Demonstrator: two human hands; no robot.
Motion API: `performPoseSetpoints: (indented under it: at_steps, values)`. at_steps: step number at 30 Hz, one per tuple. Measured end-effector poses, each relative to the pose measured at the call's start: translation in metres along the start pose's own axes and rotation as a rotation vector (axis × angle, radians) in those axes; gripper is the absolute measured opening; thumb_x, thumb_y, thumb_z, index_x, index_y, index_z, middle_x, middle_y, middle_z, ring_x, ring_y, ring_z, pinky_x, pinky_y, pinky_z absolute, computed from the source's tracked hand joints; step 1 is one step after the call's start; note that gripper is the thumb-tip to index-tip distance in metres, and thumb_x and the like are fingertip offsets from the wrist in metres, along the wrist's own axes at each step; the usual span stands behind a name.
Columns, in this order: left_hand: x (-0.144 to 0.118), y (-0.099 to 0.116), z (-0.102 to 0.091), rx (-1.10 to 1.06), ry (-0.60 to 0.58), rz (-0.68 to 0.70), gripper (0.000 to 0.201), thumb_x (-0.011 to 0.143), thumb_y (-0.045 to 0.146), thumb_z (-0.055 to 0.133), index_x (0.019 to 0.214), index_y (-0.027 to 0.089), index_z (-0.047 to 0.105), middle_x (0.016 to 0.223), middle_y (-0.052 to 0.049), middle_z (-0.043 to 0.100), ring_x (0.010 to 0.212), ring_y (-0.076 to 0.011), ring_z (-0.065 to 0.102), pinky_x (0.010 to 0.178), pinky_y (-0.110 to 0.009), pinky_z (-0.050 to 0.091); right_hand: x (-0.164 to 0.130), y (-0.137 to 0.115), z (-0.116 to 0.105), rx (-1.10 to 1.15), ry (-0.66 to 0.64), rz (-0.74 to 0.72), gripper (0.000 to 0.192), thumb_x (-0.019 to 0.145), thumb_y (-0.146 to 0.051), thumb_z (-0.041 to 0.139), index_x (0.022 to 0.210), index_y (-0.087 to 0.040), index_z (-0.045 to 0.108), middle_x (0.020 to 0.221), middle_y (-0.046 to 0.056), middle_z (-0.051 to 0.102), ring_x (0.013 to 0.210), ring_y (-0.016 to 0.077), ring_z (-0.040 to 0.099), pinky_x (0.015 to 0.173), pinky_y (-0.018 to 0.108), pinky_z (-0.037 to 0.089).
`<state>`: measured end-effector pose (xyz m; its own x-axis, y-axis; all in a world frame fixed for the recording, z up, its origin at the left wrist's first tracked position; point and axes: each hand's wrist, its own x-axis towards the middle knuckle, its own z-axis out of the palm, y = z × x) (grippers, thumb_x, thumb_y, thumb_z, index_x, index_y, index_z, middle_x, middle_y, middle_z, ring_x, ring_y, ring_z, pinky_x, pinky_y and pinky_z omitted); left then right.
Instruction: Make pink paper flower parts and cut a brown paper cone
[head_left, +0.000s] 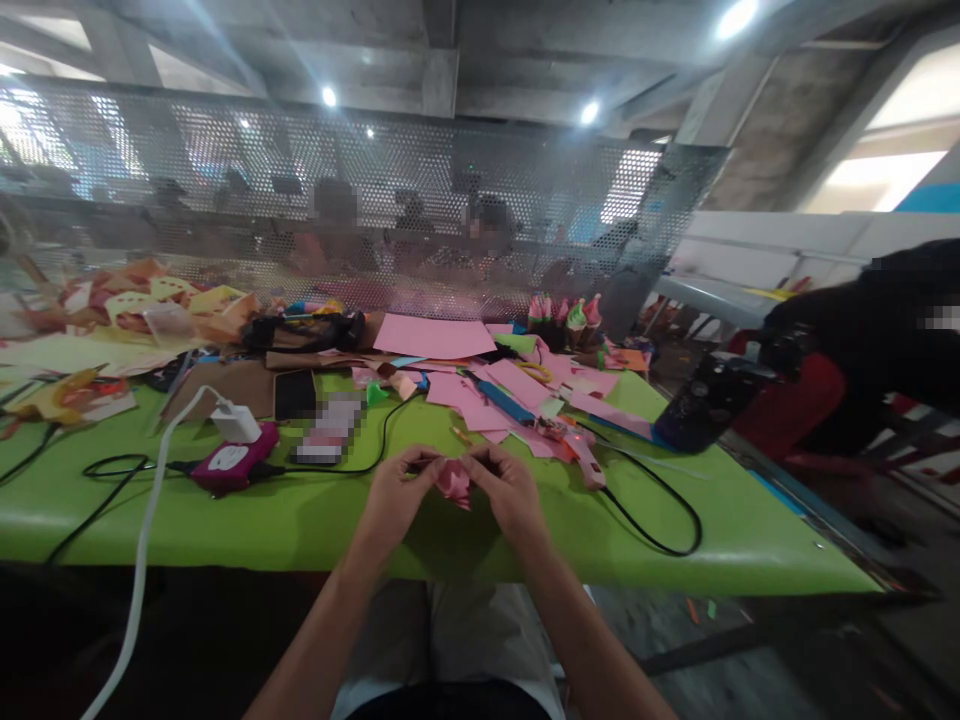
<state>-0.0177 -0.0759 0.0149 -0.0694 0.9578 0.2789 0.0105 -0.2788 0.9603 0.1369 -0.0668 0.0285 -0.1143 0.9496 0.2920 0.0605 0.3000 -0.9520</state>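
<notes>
Between my two hands, above the front part of the green table, is a small folded piece of pink paper. My left hand pinches its left side between thumb and fingertips. On the other side, my right hand is closed on it in the same way. The paper has pointed, layered edges at the bottom; its finer shape is too small to tell. Just beyond my hands lie pink paper sheets and a blue cutter. A pink glue gun rests to the right of my right hand.
Left of my hands are a phone, a purple power strip with a white plug, and trailing cables. A dark tumbler stands by the right edge. Paper cones stand before a perforated screen. A person sits at right.
</notes>
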Motion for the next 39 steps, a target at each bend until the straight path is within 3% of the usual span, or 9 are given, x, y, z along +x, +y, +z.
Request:
performPoseSetpoints:
  at_steps: [7, 11, 15, 19, 22, 39]
  values:
    - [0.0008, -0.0003, -0.0018, 0.001, 0.08, -0.008, 0.014, 0.074, 0.032, 0.065, 0.076, 0.017, 0.064, 0.07, 0.0, 0.065, 0.068, -0.0146, 0.059, 0.066, -0.024, 0.045, -0.0021, -0.0029, -0.0008, -0.055, 0.045, -0.023, 0.019, 0.078, -0.037, 0.064, 0.072, -0.02, 0.062, 0.066, -0.001, 0.057, 0.063, 0.016, 0.052, 0.06, 0.026, 0.041]
    - [0.0004, 0.0027, -0.0014, 0.043, 0.063, 0.005, 0.012, 0.072, 0.03, 0.067, 0.073, 0.018, 0.064, 0.069, 0.0, 0.065, 0.068, -0.0152, 0.059, 0.067, -0.025, 0.045, -0.0027, -0.0029, 0.0012, -0.032, -0.012, 0.009, 0.02, 0.075, -0.038, 0.068, 0.073, -0.019, 0.064, 0.066, -0.001, 0.06, 0.062, 0.0156, 0.054, 0.058, 0.026, 0.042]
    - [-0.0002, 0.0001, -0.0008, 0.019, 0.036, -0.003, 0.014, 0.075, 0.032, 0.066, 0.076, 0.018, 0.065, 0.071, 0.0, 0.065, 0.07, -0.0151, 0.059, 0.067, -0.024, 0.045, -0.0025, -0.0009, 0.0021, -0.011, 0.022, 0.05, 0.02, 0.074, -0.038, 0.067, 0.071, -0.019, 0.061, 0.059, -0.002, 0.058, 0.052, 0.014, 0.051, 0.052, 0.025, 0.04]
    - [-0.0002, -0.0039, -0.0023, -0.019, 0.062, 0.004, 0.018, 0.08, 0.035, 0.062, 0.08, 0.018, 0.065, 0.073, 0.0, 0.064, 0.071, -0.0143, 0.059, 0.067, -0.023, 0.044, -0.0013, -0.0014, 0.0005, -0.042, 0.049, 0.018, 0.018, 0.072, -0.035, 0.068, 0.07, -0.018, 0.063, 0.064, -0.001, 0.059, 0.06, 0.0151, 0.053, 0.057, 0.026, 0.041]
    - [-0.0004, -0.0026, -0.0031, 0.017, 0.077, 0.027, 0.016, 0.078, 0.033, 0.063, 0.078, 0.017, 0.065, 0.07, 0.001, 0.063, 0.07, -0.0142, 0.058, 0.067, -0.024, 0.044, 0.0, -0.0017, -0.0003, -0.023, -0.005, 0.04, 0.02, 0.072, -0.037, 0.068, 0.072, -0.018, 0.064, 0.065, -0.001, 0.059, 0.061, 0.015, 0.053, 0.058, 0.026, 0.041]
    - [0.0017, 0.0003, -0.0004, 0.062, 0.012, 0.042, 0.012, 0.079, 0.029, 0.061, 0.079, 0.017, 0.061, 0.075, 0.0, 0.063, 0.074, -0.0148, 0.057, 0.071, -0.025, 0.044, 0.0021, 0.0012, 0.0012, -0.145, -0.037, 0.025, 0.018, 0.073, -0.034, 0.064, 0.072, -0.017, 0.065, 0.068, 0.001, 0.063, 0.067, 0.0179, 0.056, 0.064, 0.028, 0.042]
